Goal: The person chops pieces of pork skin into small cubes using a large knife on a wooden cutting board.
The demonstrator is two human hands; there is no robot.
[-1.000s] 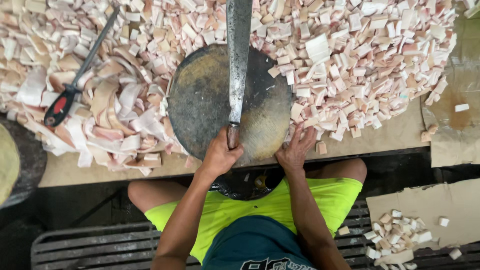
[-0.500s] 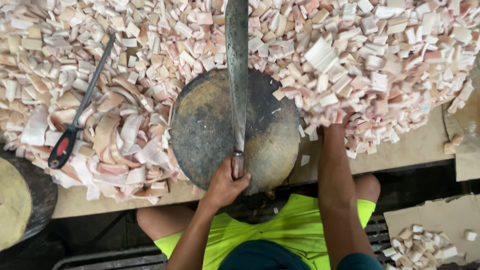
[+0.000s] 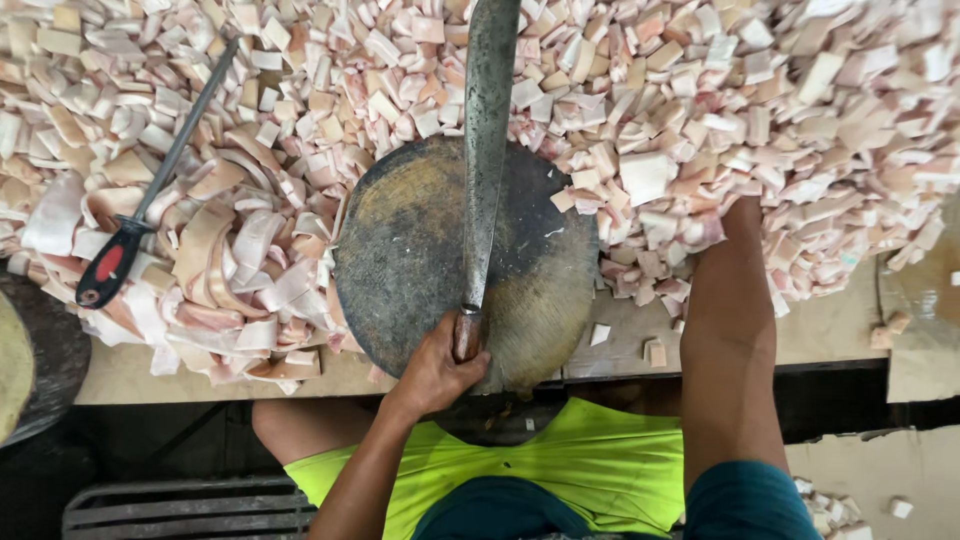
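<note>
— What has moved since a second ago?

— The right hand (image 3: 728, 215) has left the near edge of the chopping block (image 3: 420, 260) and gone forward into the heap of cut pieces (image 3: 700, 110); the forearm now runs straight up from the person's lap to the pile; the left hand (image 3: 440, 368) has stayed where it was on the knife handle.

— How do the hands stand now?

— The left hand is closed around the wooden handle of the long knife (image 3: 485, 160), gripping it at the near rim of the block; the right hand is buried among the pale pink pieces, so I cannot tell whether it is open or closed, nor whether it holds anything.

— And where is the knife?

— Its blade lies across the round dark block, running from the near rim away over the far rim and on above the heap; whether it rests flat on the block or hangs just above it I cannot tell.

— What else lies about?

— Longer uncut strips (image 3: 230, 270) are piled to the left of the block; a sharpening rod (image 3: 160, 180) with a red and black handle lies slantwise on that pile; all of it sits on a wooden tabletop (image 3: 830, 330); a few loose pieces lie on the bare wood just right of the block.
</note>
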